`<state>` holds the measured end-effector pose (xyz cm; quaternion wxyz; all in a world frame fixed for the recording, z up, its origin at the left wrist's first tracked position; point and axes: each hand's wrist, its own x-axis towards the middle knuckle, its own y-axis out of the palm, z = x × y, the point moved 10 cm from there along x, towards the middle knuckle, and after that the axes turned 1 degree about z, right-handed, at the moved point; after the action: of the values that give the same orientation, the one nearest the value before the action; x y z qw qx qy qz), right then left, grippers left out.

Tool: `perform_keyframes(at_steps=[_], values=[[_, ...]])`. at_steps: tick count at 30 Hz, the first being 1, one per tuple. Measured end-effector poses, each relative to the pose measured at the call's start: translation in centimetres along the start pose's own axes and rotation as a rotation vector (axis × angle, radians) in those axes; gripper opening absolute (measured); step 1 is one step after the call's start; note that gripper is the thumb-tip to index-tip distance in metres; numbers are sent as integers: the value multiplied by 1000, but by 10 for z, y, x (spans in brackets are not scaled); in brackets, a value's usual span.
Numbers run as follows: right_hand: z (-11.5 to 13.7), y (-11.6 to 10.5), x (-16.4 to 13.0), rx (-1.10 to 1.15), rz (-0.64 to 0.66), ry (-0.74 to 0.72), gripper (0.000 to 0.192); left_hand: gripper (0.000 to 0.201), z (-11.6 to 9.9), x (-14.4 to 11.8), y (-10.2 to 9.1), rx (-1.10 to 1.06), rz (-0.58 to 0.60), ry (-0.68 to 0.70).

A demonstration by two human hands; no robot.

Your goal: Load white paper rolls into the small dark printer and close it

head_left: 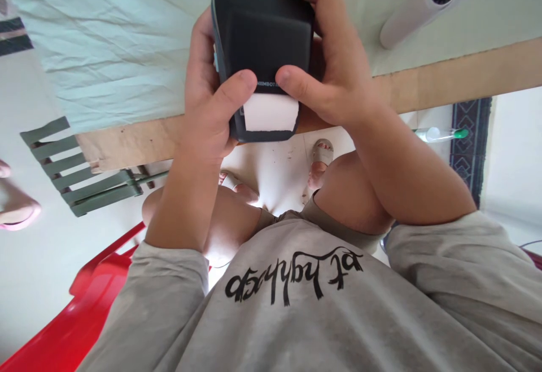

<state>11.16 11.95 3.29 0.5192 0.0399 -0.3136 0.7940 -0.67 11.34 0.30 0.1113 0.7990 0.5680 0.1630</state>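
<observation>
Both hands grip the small black label printer [262, 50] above the worktop [444, 84] edge: my left hand [207, 106] and right hand [334, 73] clamp its sides, thumbs beside the white label [271, 113]. I judge a thumb could smear or tear that label, or the printer slip floorward.

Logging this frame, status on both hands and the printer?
Left hand and right hand both grip the dark label printer, thumbs at the slot. White label sticks out. Printer held over the table edge; white roll lies apart, nothing blocking.
</observation>
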Motion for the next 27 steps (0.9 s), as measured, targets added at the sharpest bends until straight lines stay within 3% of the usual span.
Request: perform_keyframes(at_steps=[6, 10, 12, 16, 23, 27], values=[[-3, 0, 0, 10, -16, 28, 61, 43, 1, -1, 0, -64, -42, 8], [-1, 0, 0, -27, -17, 4, 57, 34, -7, -1, 10, -77, -20, 31], [-1, -1, 0, -10, -21, 9, 60, 29, -10, -1, 10, -81, -69, 18], [3, -3, 0, -12, -43, 27, 64, 36, -9, -2, 3, -85, -188, -51], [19, -12, -5, -4, -129, -24, 55, 42, -15, 0, 3, 25, -136, 18], [22, -6, -6, -40, -55, -54, 55, 38, -13, -1, 0, -35, -173, 12]])
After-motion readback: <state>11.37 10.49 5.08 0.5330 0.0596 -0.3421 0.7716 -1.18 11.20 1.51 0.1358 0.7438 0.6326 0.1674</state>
